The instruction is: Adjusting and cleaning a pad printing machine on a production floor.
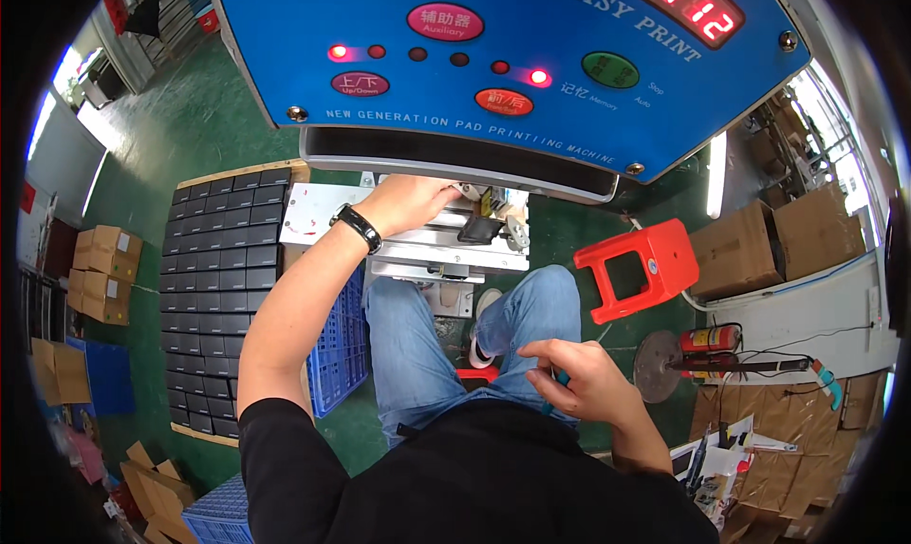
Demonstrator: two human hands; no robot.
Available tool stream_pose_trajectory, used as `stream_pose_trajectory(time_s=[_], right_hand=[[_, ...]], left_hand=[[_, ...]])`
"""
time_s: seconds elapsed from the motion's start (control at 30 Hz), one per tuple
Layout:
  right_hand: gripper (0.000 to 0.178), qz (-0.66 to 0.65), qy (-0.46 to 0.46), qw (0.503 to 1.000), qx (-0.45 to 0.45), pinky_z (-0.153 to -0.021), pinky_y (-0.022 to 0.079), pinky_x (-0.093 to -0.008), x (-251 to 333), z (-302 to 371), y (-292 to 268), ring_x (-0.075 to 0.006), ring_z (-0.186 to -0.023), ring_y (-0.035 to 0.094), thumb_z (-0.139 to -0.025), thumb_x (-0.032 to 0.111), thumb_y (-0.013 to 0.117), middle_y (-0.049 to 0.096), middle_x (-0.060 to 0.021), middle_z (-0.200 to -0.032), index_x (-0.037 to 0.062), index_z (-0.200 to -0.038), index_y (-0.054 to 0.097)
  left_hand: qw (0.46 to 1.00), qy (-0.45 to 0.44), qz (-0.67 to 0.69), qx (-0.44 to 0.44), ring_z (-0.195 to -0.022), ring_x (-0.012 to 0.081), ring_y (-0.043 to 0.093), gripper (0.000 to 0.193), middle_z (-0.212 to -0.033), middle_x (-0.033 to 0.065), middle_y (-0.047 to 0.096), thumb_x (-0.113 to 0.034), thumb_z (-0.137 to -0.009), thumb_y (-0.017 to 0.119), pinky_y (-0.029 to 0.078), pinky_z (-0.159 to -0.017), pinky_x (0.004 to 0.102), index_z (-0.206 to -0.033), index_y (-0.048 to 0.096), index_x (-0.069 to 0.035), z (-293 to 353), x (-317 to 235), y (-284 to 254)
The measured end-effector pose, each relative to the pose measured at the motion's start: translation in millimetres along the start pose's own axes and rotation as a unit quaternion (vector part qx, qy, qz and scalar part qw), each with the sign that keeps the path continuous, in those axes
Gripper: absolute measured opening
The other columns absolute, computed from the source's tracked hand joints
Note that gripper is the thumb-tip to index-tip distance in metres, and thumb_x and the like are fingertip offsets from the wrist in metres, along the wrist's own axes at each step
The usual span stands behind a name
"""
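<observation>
My left hand (pixel 410 204), with a black band on its wrist, reaches in under the blue pad printing machine (pixel 399 88). Its fingers are drawn together at the metal fixture on the machine's bed (pixel 313 214); what they pinch, if anything, is too small and partly hidden to name. Just right of those fingertips sits a small black part (pixel 479 230) on the fixture. Over my right thigh, my right hand (pixel 588 378) is curled round a slim teal object (pixel 561 379), mostly covered by the fingers.
To the left, rows of small black boxes (pixel 223 292) fill a pallet, beside a blue plastic crate (pixel 339 354). A red stool (pixel 678 264) stands on the right, near a round-based stand (pixel 658 366) and a fire extinguisher (pixel 712 338). Cardboard cartons (pixel 735 250) lie farther right.
</observation>
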State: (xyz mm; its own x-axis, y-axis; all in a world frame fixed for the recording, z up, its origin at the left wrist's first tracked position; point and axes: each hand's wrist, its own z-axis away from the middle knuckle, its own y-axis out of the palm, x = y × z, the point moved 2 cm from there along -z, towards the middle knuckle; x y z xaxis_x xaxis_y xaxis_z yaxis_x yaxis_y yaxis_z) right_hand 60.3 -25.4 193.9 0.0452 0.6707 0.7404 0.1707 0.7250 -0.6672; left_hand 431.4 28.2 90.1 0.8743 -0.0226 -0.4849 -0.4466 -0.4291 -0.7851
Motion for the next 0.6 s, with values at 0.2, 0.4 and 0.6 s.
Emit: stream_pose_trajectory(time_s=[0.2,0.4,0.6], right_hand=[[0.035,-0.016,0.022,1.000,-0.006,-0.067,0.056,-0.0347,3,-1,-8,-0.0218,-0.073,0.072,-0.090,0.004,0.084,0.072,-0.0082,-0.086,0.0036,-0.124,0.075],[0.043,-0.061,-0.067,0.990,-0.111,-0.087,0.054,-0.0361,7,-2,-53,-0.0249,-0.097,0.067,-0.079,-0.004,0.075,0.069,-0.0138,-0.105,0.0003,-0.122,0.076],[0.023,-0.233,-0.128,0.915,-0.303,-0.087,0.048,-0.0356,-1,-16,-65,-0.0207,-0.099,0.057,-0.096,0.000,0.074,0.057,-0.0099,-0.111,0.0016,-0.117,0.064]], left_hand=[[0.999,0.023,0.029,-0.027,-0.106,0.0453,0.074,0.027,-0.114,0.0216,0.078,-0.019,-0.108,0.066,0.059,-0.089,0.0540,-0.132,0.074,-0.009,1,-17,-12],[0.997,-0.069,0.015,-0.031,-0.118,0.0436,0.070,0.033,-0.126,0.0207,0.072,-0.007,-0.102,0.069,0.057,-0.101,0.0520,-0.134,0.071,-0.002,23,-36,-19],[0.985,-0.052,-0.012,-0.166,-0.125,0.0396,0.066,0.037,-0.132,0.0171,0.070,-0.009,-0.098,0.074,0.055,-0.106,0.0480,-0.133,0.071,-0.001,62,-60,-4]])
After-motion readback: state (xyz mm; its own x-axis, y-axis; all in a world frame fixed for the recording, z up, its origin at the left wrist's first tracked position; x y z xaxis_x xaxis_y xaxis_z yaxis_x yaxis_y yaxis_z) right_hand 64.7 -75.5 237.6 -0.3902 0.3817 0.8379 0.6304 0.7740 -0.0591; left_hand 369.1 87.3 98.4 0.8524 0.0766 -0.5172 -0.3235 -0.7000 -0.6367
